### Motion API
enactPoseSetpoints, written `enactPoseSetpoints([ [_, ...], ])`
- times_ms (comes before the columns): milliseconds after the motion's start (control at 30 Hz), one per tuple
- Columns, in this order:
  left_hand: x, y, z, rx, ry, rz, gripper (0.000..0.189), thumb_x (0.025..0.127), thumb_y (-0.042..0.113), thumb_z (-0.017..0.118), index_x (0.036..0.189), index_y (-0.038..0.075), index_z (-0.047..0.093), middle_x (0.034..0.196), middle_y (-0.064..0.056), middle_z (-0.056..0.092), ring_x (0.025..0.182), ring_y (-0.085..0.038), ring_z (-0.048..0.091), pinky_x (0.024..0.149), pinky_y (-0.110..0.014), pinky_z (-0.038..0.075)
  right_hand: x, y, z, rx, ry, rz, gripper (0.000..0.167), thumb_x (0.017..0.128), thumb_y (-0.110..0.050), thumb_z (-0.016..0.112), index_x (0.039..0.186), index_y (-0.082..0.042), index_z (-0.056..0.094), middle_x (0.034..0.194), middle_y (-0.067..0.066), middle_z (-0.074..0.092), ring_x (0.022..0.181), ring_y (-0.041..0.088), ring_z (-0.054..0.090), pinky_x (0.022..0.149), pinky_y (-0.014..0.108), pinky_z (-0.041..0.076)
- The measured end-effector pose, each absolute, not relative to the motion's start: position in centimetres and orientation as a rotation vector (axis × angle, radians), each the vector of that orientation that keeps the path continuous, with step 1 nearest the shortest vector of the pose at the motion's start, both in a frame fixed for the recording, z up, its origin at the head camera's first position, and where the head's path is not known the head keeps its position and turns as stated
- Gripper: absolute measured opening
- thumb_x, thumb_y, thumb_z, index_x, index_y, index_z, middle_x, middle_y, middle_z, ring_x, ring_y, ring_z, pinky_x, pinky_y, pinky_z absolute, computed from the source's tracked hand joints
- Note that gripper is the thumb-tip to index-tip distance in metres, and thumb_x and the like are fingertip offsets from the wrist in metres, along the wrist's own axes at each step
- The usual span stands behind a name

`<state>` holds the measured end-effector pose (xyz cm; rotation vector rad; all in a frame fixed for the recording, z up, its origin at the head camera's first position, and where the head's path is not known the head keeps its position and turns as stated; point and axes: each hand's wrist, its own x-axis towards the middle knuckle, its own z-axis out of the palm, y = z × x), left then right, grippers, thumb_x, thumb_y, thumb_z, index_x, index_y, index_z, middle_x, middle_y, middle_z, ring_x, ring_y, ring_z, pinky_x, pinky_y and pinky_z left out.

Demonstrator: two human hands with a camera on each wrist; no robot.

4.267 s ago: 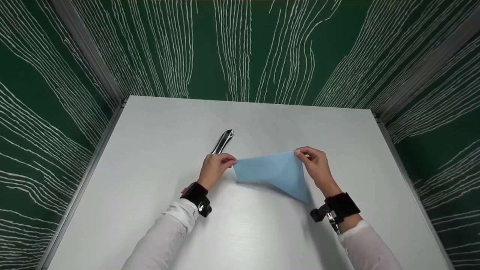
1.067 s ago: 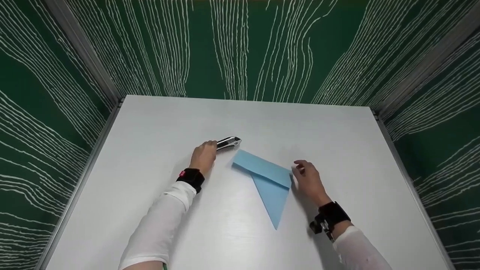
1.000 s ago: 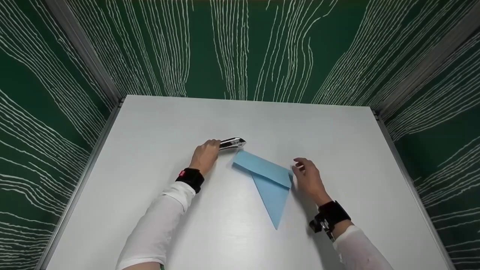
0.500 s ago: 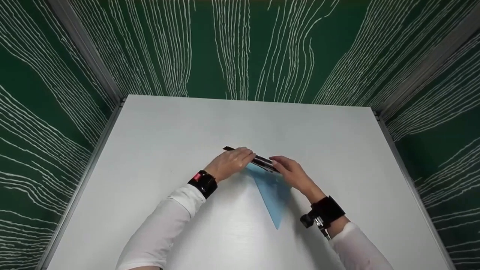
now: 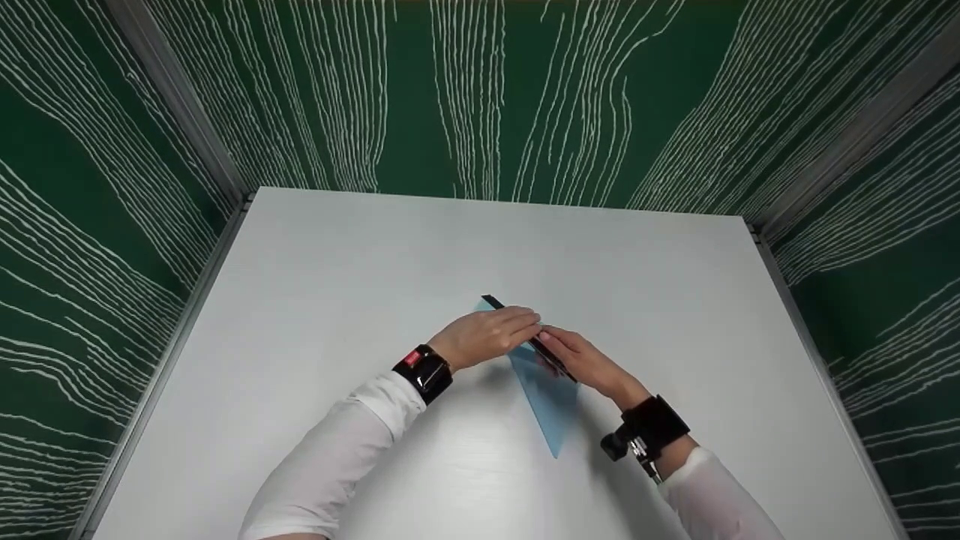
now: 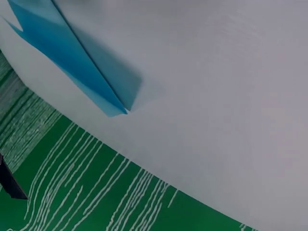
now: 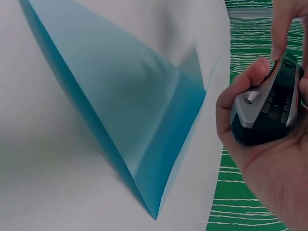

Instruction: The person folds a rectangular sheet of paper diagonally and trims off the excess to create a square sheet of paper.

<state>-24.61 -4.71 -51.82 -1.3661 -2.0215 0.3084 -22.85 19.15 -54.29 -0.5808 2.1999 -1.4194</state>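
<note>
Both hands are on a silver and black utility knife [image 7: 276, 103], above a folded sheet of blue paper [image 5: 549, 420]. In the head view, my left hand [image 5: 489, 334] grips the knife's middle, and its black end pokes out at upper left. My right hand [image 5: 589, 365] holds the lower right part, with its fingers curled round the body in the right wrist view. The paper lies beneath, partly hidden by the hands, one corner pointing toward the person; its flap stands up along the fold. Whether the blade is out cannot be seen.
A white table [image 5: 360, 247] carries everything. Green walls [image 5: 409, 97] with white wavy lines rise behind it and at both sides, joined by grey metal posts [image 5: 176, 97]. Each wrist bears a black camera band [image 5: 651, 427].
Earlier both hands held the paper's edge. The paper was then laid down, the left hand picked up the knife and brought it rightward over it, and the right hand took hold of its other end.
</note>
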Motion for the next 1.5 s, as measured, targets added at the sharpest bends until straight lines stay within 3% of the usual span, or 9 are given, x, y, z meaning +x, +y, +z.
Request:
enactPoseSetpoints([
  [233, -24.3, -3.7, -52.1, -1.350, -2.061, 0.106, 0.022, 0.098, 0.008, 0.062, 0.118, 0.014, 0.069, 0.118, 0.005, 0.071, 0.112, -0.007, 0.066, 0.102, -0.019, 0.049, -22.9, 20.8, -54.7, -0.367, 2.329, -1.498, 0.047, 0.110, -0.032, 0.035, 0.148, -0.006, 0.044, 0.091, 0.012, 0.056, 0.071, 0.014, 0.050, 0.061, 0.027, 0.045],
  [400, -23.7, -2.6, -53.5, -1.356, -2.290, 0.135, 0.017, 0.098, 0.008, 0.061, 0.112, 0.015, 0.068, 0.114, 0.006, 0.070, 0.110, -0.007, 0.066, 0.100, -0.020, 0.050, -23.0, 23.2, -54.9, -0.190, 2.424, -1.560, 0.045, 0.110, -0.029, 0.038, 0.149, -0.008, 0.044, 0.090, 0.009, 0.057, 0.067, 0.012, 0.049, 0.055, 0.027, 0.042],
  [533, -23.3, -1.5, -54.9, -1.369, -2.444, 0.206, 0.019, 0.099, 0.009, 0.060, 0.112, 0.017, 0.071, 0.117, 0.006, 0.070, 0.114, -0.009, 0.065, 0.100, -0.023, 0.051, -22.5, 25.4, -54.9, -0.143, 2.493, -1.546, 0.045, 0.109, -0.025, 0.042, 0.150, -0.006, 0.044, 0.099, 0.013, 0.063, 0.072, 0.012, 0.052, 0.060, 0.024, 0.046],
  [767, -23.0, -0.6, -57.2, -1.258, -2.492, 0.193, 0.018, 0.102, 0.010, 0.055, 0.116, 0.016, 0.064, 0.120, 0.003, 0.069, 0.115, -0.010, 0.066, 0.095, -0.025, 0.055, -21.1, 29.0, -55.8, -0.162, 2.634, -1.404, 0.042, 0.107, -0.019, 0.046, 0.146, -0.002, 0.049, 0.110, 0.026, 0.066, 0.076, 0.016, 0.057, 0.067, 0.023, 0.049],
  [1067, -23.7, -0.4, -58.3, -1.066, -2.598, 0.286, 0.034, 0.101, 0.010, 0.057, 0.134, 0.018, 0.054, 0.134, 0.001, 0.063, 0.125, -0.014, 0.061, 0.099, -0.026, 0.053, -18.9, 33.2, -57.2, -0.254, 2.770, -1.130, 0.045, 0.103, -0.024, 0.057, 0.143, -0.005, 0.053, 0.106, 0.017, 0.067, 0.077, 0.005, 0.050, 0.067, 0.021, 0.041],
  [1333, -24.4, -0.9, -58.4, -1.016, -2.659, 0.218, 0.034, 0.100, 0.010, 0.057, 0.132, 0.020, 0.061, 0.127, 0.004, 0.070, 0.113, -0.011, 0.068, 0.088, -0.026, 0.057, -17.3, 35.1, -57.9, -0.340, 2.778, -0.978, 0.044, 0.099, -0.024, 0.063, 0.142, -0.013, 0.057, 0.130, 0.018, 0.065, 0.109, 0.023, 0.057, 0.090, 0.031, 0.046],
  [1500, -24.5, -1.3, -58.2, -1.000, -2.696, 0.157, 0.035, 0.099, 0.008, 0.058, 0.132, 0.019, 0.063, 0.126, 0.003, 0.070, 0.112, -0.012, 0.068, 0.088, -0.026, 0.057, -17.0, 34.7, -58.3, -0.327, 2.754, -0.932, 0.044, 0.098, -0.025, 0.065, 0.141, -0.017, 0.059, 0.120, 0.010, 0.068, 0.102, 0.018, 0.057, 0.088, 0.030, 0.046],
])
